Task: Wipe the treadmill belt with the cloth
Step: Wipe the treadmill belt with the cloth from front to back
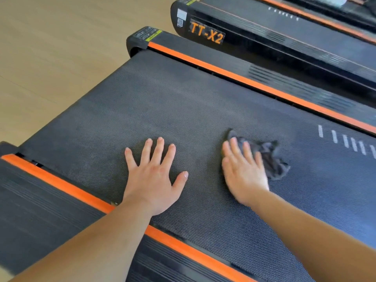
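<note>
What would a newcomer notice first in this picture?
Probably the two hands on the dark treadmill belt: the left hand spread flat, the right hand pressing a crumpled grey cloth beside it. Next, the bright orange stripe along its far edge, and the orange TT-X2 label on the neighbouring treadmill at the top.

Pale wood floor [50,58], second treadmill [284,35] marked TT-X2 alongside
</note>
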`<state>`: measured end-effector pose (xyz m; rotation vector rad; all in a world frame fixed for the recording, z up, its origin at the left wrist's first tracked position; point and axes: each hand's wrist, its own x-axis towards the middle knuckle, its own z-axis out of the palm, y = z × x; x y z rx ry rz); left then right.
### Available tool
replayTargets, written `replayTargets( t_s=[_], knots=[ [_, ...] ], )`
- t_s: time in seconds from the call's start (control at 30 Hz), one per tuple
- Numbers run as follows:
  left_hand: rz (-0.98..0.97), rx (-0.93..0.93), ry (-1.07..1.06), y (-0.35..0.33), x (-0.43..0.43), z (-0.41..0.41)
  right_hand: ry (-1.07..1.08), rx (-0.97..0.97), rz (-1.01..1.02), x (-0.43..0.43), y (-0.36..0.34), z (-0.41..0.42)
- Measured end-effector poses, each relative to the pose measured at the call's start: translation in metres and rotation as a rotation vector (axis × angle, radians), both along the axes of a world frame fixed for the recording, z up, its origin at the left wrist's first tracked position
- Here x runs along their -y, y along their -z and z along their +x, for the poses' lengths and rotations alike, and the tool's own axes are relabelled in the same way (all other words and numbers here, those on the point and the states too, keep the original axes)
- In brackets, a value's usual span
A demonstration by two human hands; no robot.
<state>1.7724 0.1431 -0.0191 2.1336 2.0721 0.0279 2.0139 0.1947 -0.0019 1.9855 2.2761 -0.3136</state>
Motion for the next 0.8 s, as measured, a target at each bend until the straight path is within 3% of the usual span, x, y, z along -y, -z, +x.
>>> replayTargets(
  t_s=[0.1, 0.17, 0.23, 0.4, 0.47, 0.53, 0.67, 0.73, 0.8],
  knots=[
    [0.003, 0.001, -0.006, -0.001, 0.0, 0.0, -0.417, -0.055, -0.059, 0.052, -0.003, -0.015],
    [0.007, 0.0, -0.007, 0.0, 0.0, 0.001, -0.558, -0.048, -0.129, 0.059, -0.006, 0.0],
    [0.006, 0.003, -0.005, 0.0, 0.0, -0.001, -0.527, 0.012, -0.093, 0.039, -0.005, 0.023],
    [0.019, 0.003, 0.001, 0.002, 0.0, -0.002, 0.142, 0.084, -0.142, -0.02, -0.007, 0.07],
    [0.016, 0.005, 0.002, 0.002, 0.0, -0.001, 0.233, 0.039, -0.136, -0.015, -0.006, 0.055],
    [0.018, 0.004, 0.001, 0.001, 0.0, 0.0, 0.157, 0.019, -0.12, 0.01, -0.007, 0.024],
    [0.017, 0.003, -0.011, 0.0, -0.001, 0.001, -0.296, -0.034, -0.202, 0.086, -0.021, -0.018],
    [0.025, 0.008, -0.014, 0.0, -0.001, 0.001, -0.364, -0.089, -0.281, 0.091, -0.027, 0.0],
    [0.025, 0.012, -0.017, 0.001, -0.002, 0.0, -0.335, -0.065, -0.225, 0.071, -0.025, 0.034]
  ],
)
